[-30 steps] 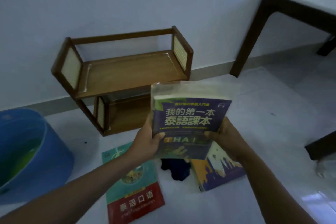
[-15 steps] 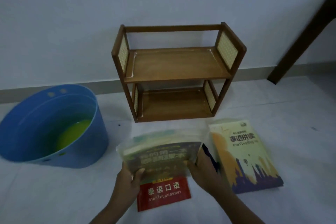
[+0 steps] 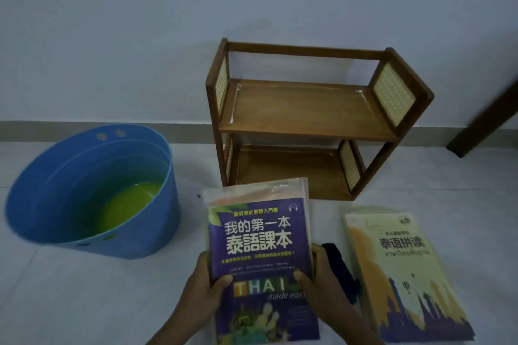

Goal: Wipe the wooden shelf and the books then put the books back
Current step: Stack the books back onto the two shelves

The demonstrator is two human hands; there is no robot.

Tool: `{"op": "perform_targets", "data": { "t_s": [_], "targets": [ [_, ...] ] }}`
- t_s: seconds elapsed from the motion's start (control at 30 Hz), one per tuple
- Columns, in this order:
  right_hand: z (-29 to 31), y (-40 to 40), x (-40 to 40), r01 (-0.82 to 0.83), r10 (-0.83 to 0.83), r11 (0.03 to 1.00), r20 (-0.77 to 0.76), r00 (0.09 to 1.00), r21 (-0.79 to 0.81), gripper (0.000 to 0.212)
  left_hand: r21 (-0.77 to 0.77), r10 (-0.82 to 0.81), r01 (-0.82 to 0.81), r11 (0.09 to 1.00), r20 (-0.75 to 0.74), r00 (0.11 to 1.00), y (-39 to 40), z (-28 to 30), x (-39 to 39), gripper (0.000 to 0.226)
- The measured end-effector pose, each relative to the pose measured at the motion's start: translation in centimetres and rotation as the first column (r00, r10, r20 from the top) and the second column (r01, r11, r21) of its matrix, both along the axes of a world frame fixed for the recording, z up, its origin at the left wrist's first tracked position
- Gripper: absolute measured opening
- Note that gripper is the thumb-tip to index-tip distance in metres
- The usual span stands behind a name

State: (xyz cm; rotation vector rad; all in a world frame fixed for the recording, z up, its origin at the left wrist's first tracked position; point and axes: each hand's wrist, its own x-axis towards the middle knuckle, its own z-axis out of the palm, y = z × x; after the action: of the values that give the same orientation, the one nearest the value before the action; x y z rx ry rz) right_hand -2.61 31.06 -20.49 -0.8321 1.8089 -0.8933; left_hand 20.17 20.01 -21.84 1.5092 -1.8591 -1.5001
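Purple Thai textbook (image 3: 259,244), gripped at both side edges by left hand (image 3: 203,293) and right hand (image 3: 318,287); keep it level, then slide it upright into the wooden shelf (image 3: 305,109) at 12 o'clock.

I've got the purple book (image 3: 259,235) face up, cover toward me, my thumbs on its lower cover; there looks to be another book under it, only edges showing. The yellow book (image 3: 403,274) lies flat on the floor to the right. The wooden shelf (image 3: 305,120) stands upright against the wall, both boards bare. A dark cloth (image 3: 340,269) lies between the two books.
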Motion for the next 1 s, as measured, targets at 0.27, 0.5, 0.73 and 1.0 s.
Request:
{"op": "perform_targets", "data": {
  "t_s": [0.27, 0.5, 0.73, 1.0],
  "targets": [
    [-6.8, -2.5, 1.0, 0.01, 0.086, 0.968, -0.371, 0.925, 0.251, 0.033, -0.035, -0.079, 0.093, 0.995, 0.291, 0.953, -2.1, -6.3, -0.7, 0.065],
    [-7.2, -4.9, 0.9, 0.274, -0.313, 0.895, 0.059, 0.948, 0.351, 0.029, 0.455, 0.245, -0.254, 0.854, 0.08, 0.966, -3.0, -4.7, -2.5, 0.039],
    [-4.4, -5.8, 0.1, 0.229, -0.321, 0.901, 0.21, 0.924, 0.369, 0.054, 0.443, 0.247, -0.153, 0.883, -0.163, 0.955, -2.9, -0.8, -3.4, 0.022],
    [2.3, -6.5, -0.2, 0.273, -0.271, 0.962, 0.245, 0.931, 0.025, 0.038, 0.097, 0.196, -0.182, 0.979, -0.163, 0.967, -4.1, 3.0, -3.2, 0.029]
  ]
}}
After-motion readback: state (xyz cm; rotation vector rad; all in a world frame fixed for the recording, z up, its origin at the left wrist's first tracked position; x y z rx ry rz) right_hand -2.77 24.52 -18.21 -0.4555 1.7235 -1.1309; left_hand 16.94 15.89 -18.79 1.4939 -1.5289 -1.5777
